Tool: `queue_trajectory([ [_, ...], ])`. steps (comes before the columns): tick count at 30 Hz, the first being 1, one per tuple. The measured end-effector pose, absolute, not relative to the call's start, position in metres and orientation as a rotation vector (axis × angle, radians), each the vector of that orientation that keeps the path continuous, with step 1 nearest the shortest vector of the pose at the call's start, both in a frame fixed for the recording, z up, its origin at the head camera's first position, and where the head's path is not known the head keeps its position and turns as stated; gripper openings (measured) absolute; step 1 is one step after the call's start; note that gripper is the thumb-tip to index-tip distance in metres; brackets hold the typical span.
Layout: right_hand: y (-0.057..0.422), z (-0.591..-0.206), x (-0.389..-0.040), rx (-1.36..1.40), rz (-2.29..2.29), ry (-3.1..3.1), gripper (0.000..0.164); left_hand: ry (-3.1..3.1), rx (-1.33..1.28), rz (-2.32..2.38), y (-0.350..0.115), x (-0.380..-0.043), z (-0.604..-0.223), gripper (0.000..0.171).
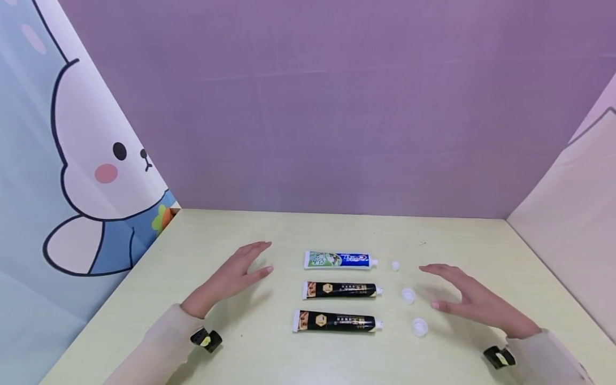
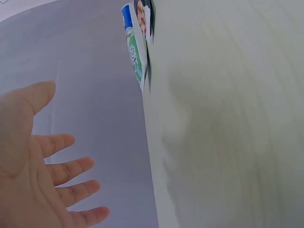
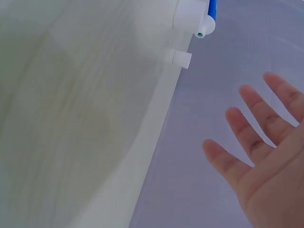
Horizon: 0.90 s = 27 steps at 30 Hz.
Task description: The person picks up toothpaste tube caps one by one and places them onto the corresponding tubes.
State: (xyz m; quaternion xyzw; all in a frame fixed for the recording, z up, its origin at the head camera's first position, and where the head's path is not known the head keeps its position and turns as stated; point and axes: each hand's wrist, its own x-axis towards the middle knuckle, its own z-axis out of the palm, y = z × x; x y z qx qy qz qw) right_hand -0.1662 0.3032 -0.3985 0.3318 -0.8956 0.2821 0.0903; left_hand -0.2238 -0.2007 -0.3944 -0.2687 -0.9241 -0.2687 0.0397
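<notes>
Left hand [image 1: 233, 275] and right hand [image 1: 474, 302] are hovering over the desk [image 1: 269, 353], relaxed and holding nothing.
Between them, one green-blue tube [image 1: 340, 260] and two black tubes [image 1: 343, 290] are lying side by side; three white caps [image 1: 408, 295] are resting nearer the right hand.

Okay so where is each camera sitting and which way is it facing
Head: on the head, facing forward and down at the table; left hand, right hand and sleeves show.
Left wrist: on that wrist, facing the table and the green-and-blue tube; left hand shows.
Right wrist: on that wrist, facing the table and the small cap; right hand shows.
Head and left wrist share that tube.
</notes>
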Motion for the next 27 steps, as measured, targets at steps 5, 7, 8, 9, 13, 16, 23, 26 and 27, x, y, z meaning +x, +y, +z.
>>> queue_trajectory([
  [5, 0.306, -0.400, -0.166, 1.106, 0.912, -2.652, 0.066, -2.855, -0.870, -0.869, -0.196, -0.222, -0.395, 0.065],
  [7, 0.306, -0.401, -0.167, 1.168, 0.952, -2.640, 0.066, -2.869, -0.879, -0.887, -0.194, -0.220, -0.395, 0.065],
  [8, 0.307, -0.402, -0.167, 1.185, 0.968, -2.639, 0.067, -2.873, -0.887, -0.890, -0.193, -0.220, -0.395, 0.065],
  [9, 0.307, -0.402, -0.167, 1.202, 0.981, -2.638, 0.066, -2.876, -0.896, -0.890, -0.192, -0.219, -0.395, 0.065],
  [13, 0.307, -0.406, -0.168, 1.282, 1.029, -2.619, 0.063, -2.891, -0.927, -0.900, -0.187, -0.217, -0.396, 0.065],
  [16, 0.307, -0.408, -0.169, 1.325, 1.076, -2.620, 0.059, -2.903, -0.945, -0.920, -0.184, -0.215, -0.397, 0.065],
  [23, 0.304, -0.413, -0.170, 1.393, 1.154, -2.594, 0.056, -2.915, -0.983, -0.973, -0.178, -0.210, -0.399, 0.065],
  [26, 0.303, -0.415, -0.170, 1.395, 1.191, -2.605, 0.055, -2.919, -0.999, -1.016, -0.176, -0.208, -0.400, 0.065],
  [27, 0.303, -0.416, -0.170, 1.391, 1.199, -2.609, 0.055, -2.920, -1.008, -1.048, -0.175, -0.208, -0.401, 0.065],
])
